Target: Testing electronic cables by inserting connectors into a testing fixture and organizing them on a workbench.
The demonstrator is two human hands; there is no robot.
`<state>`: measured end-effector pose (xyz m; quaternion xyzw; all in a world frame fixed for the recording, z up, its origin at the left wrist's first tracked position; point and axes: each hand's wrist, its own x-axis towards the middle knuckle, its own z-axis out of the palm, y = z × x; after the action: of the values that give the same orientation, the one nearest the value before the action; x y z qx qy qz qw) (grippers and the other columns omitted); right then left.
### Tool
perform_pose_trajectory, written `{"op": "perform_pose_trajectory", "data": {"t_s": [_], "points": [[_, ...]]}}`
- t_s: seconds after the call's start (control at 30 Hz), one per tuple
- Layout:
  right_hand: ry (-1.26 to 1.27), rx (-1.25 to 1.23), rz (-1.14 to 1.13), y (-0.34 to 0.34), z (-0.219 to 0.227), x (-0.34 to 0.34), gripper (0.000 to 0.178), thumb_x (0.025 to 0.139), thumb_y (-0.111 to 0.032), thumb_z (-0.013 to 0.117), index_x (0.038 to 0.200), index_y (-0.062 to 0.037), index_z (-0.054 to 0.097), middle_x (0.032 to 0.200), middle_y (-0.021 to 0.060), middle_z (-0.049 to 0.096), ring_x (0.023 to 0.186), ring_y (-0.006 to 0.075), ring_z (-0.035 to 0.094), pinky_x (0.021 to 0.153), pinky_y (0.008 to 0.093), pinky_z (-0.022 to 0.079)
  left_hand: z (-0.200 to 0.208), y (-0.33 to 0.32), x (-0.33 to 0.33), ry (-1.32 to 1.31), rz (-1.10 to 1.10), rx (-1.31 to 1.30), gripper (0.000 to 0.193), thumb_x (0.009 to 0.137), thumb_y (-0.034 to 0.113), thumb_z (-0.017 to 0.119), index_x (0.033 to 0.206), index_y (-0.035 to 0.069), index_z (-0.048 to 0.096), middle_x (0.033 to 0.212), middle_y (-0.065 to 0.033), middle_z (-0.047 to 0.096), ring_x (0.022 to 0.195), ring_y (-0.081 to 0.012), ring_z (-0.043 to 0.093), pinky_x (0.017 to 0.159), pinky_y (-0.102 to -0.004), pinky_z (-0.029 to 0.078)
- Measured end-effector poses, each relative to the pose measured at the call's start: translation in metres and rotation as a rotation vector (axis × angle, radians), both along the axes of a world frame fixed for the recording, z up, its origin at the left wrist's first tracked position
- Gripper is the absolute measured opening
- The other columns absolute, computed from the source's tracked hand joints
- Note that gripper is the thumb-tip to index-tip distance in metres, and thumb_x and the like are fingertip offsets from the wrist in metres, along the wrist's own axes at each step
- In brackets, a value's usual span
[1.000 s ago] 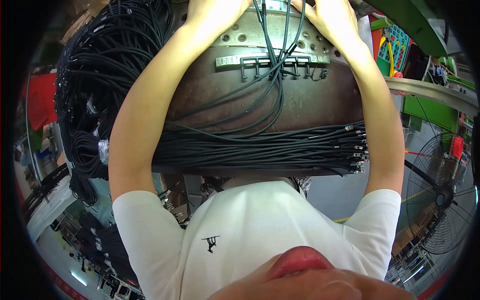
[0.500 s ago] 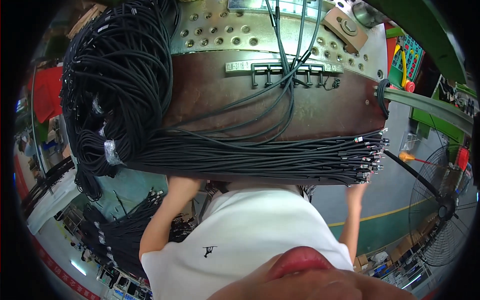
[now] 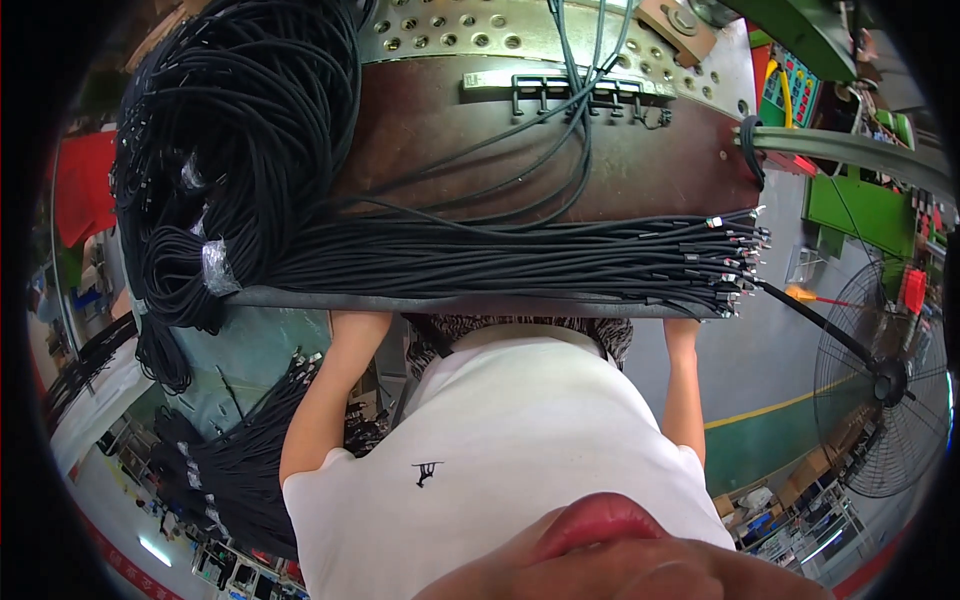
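A thick row of black cables (image 3: pixel 500 262) lies along the front edge of the brown work table (image 3: pixel 440 140). Their metal-tipped ends gather at the right corner. My left hand (image 3: pixel 360 325) reaches under the table's front edge, below the cables, with its fingers hidden. Near the right corner, my right hand (image 3: pixel 682 328) also goes under that edge, and its fingers are out of sight too. Whether either hand grips anything cannot be seen. A few separate cables run from the row up to a metal fixture (image 3: pixel 580 90) with black hooks.
A big heap of looped black cables (image 3: pixel 240 130), bound with clear wrap, covers the table's left side. More cables (image 3: pixel 245 470) lie on a lower surface at left. A perforated metal plate (image 3: pixel 450 30) is at the back. A large fan (image 3: pixel 885 385) stands on the right.
The table, cables and fixture now appear higher in the picture. Both hands are tucked further under the front edge, so less of them shows.
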<state>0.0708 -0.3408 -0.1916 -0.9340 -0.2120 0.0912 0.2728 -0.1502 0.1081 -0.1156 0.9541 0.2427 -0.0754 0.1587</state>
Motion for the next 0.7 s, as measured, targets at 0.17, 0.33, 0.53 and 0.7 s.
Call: {"op": "perform_pose_trajectory", "data": {"t_s": [0.17, 0.33, 0.53, 0.7], "points": [[-0.158, -0.044, 0.015, 0.007, -0.002, 0.005, 0.021, 0.087, -0.004, 0.061, 0.106, -0.0024, 0.068, 0.108, 0.0161, 0.068, 0.104, 0.0364, 0.061, 0.093, 0.0451, 0.047, -0.014, 0.004, -0.006, 0.038, -0.050, 0.115, 0.033, 0.087, 0.021, 0.059, 0.113, 0.004, 0.069, 0.114, -0.0220, 0.066, 0.105, -0.0433, 0.061, 0.094, -0.0507, 0.046], [-0.104, -0.063, -0.012, 0.009, -0.005, 0.004, 0.020, 0.087, -0.004, 0.061, 0.105, -0.0017, 0.069, 0.108, 0.0159, 0.068, 0.103, 0.0372, 0.061, 0.092, 0.0450, 0.047, 0.002, 0.000, 0.012, 0.185, -0.038, 0.151, 0.034, 0.087, 0.022, 0.060, 0.116, 0.005, 0.068, 0.119, -0.0202, 0.065, 0.109, -0.0421, 0.061, 0.095, -0.0504, 0.046], [-0.143, 0.112, -0.100, -0.035, 0.048, 0.064, 0.035, 0.082, 0.001, 0.061, 0.117, 0.0009, 0.063, 0.119, 0.0152, 0.064, 0.107, 0.0287, 0.062, 0.094, 0.0364, 0.047, 0.083, -0.013, 0.026, 0.211, -0.375, -0.456, 0.041, 0.095, 0.037, 0.058, 0.118, 0.004, 0.064, 0.115, -0.0181, 0.066, 0.107, -0.0369, 0.062, 0.093, -0.0468, 0.048], [-0.608, 0.199, 0.147, 0.053, 0.169, 0.136, 0.027, 0.092, -0.002, 0.060, 0.118, 0.0013, 0.065, 0.116, 0.0122, 0.065, 0.104, 0.0242, 0.063, 0.092, 0.0338, 0.049, 0.152, -0.025, 0.100, -0.049, -0.613, -0.954, 0.033, 0.094, 0.027, 0.062, 0.116, 0.002, 0.063, 0.112, -0.0152, 0.067, 0.100, -0.0339, 0.065, 0.087, -0.0422, 0.052]]}}
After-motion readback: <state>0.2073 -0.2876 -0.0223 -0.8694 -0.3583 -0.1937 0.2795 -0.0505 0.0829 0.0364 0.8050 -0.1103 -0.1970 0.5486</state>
